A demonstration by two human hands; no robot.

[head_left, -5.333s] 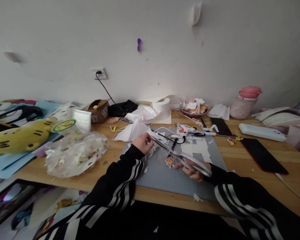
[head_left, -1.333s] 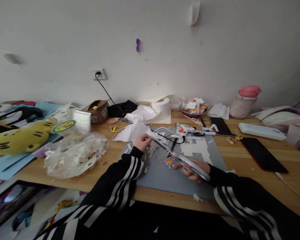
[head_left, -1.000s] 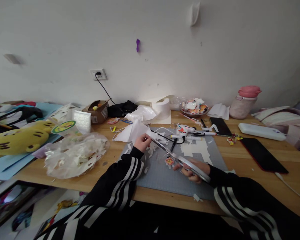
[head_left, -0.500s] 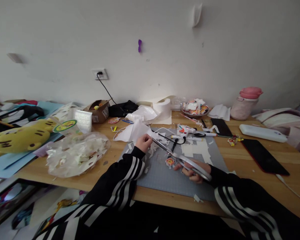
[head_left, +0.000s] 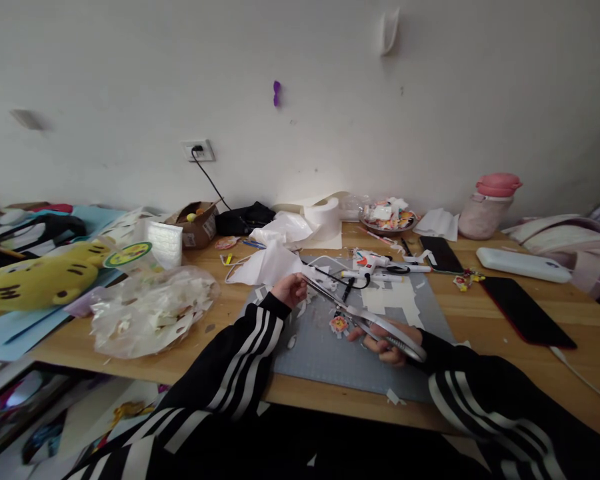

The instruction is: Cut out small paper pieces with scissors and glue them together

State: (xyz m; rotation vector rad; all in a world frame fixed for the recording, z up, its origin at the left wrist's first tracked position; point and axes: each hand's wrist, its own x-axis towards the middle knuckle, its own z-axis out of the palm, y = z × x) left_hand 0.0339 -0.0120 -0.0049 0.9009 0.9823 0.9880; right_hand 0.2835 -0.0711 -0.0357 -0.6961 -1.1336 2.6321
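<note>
Large scissors [head_left: 360, 315] with pale grey handles point up and left over the grey cutting mat [head_left: 310, 363]. My right hand [head_left: 387, 340] is wrapped round their handles. By the blade tips, my left hand [head_left: 290, 290] is closed in a pinch; what it pinches is too small to make out. A small orange and pink paper piece [head_left: 339, 325] lies on the mat below the blades. Behind the scissors are a white and orange glue gun [head_left: 370, 261], white markers [head_left: 410, 268] and pale paper strips [head_left: 405, 300].
Crumpled clear plastic with scraps [head_left: 155, 310] and a yellow plush [head_left: 45, 277] are at left. A paper roll [head_left: 324, 223] and a bowl of scraps [head_left: 389, 217] stand at the back. Phones [head_left: 527, 312], a white case [head_left: 523, 265] and a pink bottle [head_left: 489, 207] are at right.
My left hand has shifted slightly down and right beside the blade tips. My right hand still holds the scissors in nearly the same place. The view has moved a little.
</note>
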